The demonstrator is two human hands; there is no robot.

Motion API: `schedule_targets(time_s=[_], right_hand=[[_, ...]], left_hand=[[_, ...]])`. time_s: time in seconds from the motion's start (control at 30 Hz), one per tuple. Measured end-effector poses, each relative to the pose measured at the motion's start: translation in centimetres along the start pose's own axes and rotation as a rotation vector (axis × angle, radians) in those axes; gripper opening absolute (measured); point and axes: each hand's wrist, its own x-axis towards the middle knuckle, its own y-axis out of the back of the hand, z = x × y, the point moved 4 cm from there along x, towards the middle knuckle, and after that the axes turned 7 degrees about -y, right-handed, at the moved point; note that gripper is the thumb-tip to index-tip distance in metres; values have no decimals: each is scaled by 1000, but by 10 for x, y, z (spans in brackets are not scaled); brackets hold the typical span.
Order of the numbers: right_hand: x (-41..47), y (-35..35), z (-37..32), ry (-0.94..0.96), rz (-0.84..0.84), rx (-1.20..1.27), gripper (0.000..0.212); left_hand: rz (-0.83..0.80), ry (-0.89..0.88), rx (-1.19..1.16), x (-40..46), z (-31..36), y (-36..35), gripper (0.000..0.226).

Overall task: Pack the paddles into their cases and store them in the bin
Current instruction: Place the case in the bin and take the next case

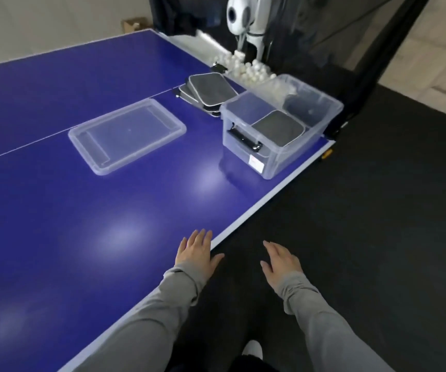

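Hovering spread and empty, both hands (239, 256) near; far cases (211, 89) look light, stiff, best gripped by edges.

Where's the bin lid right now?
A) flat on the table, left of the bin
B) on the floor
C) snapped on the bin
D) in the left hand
A: the clear lid lies flat on the blue table, left of the open bin; both hands are empty.

Your counter (55, 210) is deep blue with white edge lines, the bin (275, 157) and lid (126, 135) are clear, cases (211, 89) dark grey, sleeves (162, 304) light grey.
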Motion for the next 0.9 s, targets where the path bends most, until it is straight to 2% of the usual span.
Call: schedule_targets(time_s=[0.2,0.37,0.6,0.9], right_hand=[[32,56,104,-60,65,23,56],[81,108,147,-78,134,69,57],[190,196,142,4,303,114,58],[318,279,94,239,358,69,55]], left_hand=[[59,-21,-21,64,94,17,70],[197,0,-48,125,119,67,69],[440,95,-132,225,101,148,68],[453,340,-267,320,73,176,78]])
